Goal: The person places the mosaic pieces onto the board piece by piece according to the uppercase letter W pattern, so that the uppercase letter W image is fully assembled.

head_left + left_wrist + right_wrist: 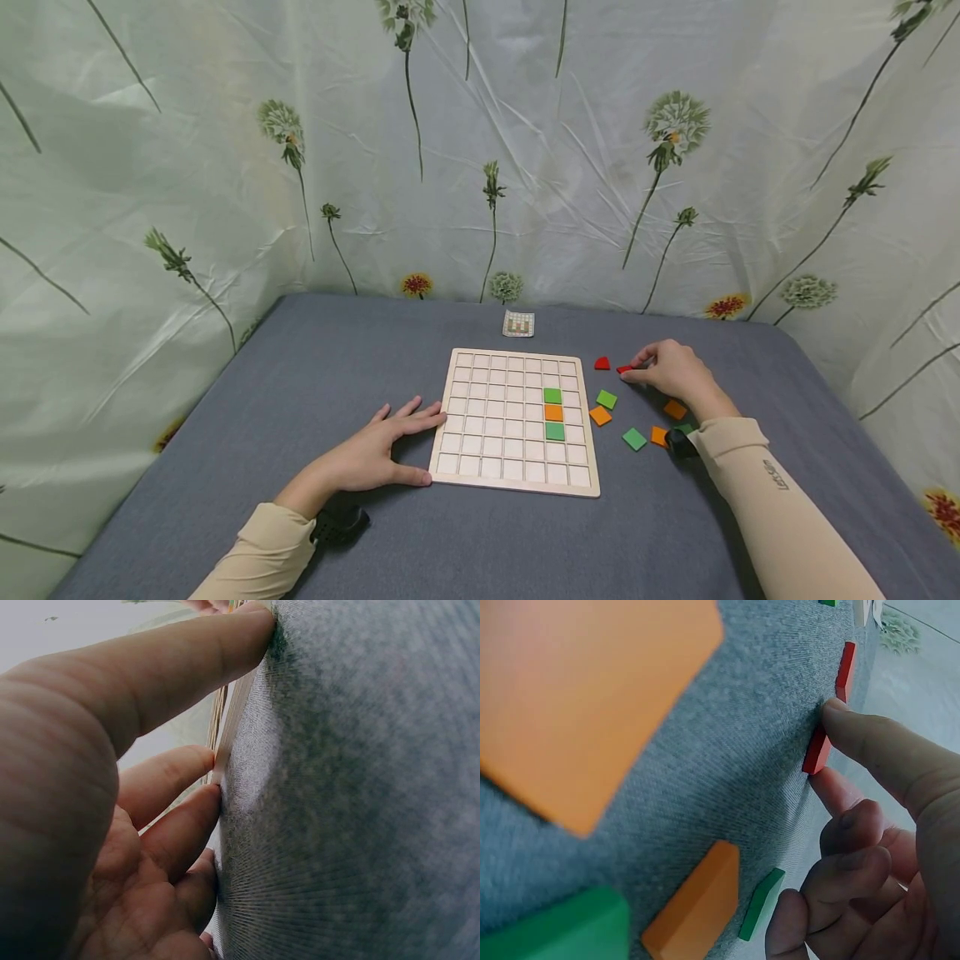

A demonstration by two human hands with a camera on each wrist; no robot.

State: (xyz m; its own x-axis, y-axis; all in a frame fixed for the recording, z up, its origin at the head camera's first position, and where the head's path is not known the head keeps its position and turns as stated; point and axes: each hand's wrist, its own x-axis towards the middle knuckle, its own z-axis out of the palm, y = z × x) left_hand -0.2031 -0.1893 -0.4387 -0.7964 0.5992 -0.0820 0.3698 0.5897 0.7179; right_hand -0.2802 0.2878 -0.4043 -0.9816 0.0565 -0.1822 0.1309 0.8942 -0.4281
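A wooden grid board (517,487) lies on the grey cloth. In one of its columns sit a light green tile (552,396), an orange tile (553,412) and a darker green tile (555,432). My left hand (382,450) touches the board's left edge with thumb and fingertips, fingers spread and fairly straight. Right of the board, my right hand (675,373) pinches a red tile (817,752) between thumb and index finger, at the cloth. Another red tile (602,363) lies just left of it; in the right wrist view it shows beyond the thumb.
Several loose tiles lie right of the board, among them a light green tile (607,400), an orange tile (600,416) and a green tile (634,439). More lie under the right forearm. A small patterned card (518,324) rests behind the board, near a floral curtain (450,167).
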